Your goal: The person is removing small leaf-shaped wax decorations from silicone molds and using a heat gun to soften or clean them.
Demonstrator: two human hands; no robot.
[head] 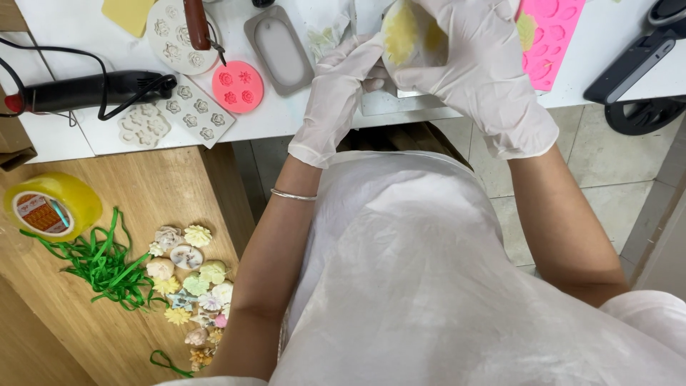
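Here we have a pale yellow lump (401,32), likely soft clay or soap, cupped high over the white surface (286,114). It looks light, squashy and a little slick against gloves, so we would cradle it from beneath rather than pinch its edges. Our right hand (475,68) wraps around it; our left hand (339,89) closes on its near side. Just beside lie a grey oblong mould (277,50) and a pink mould sheet (550,36).
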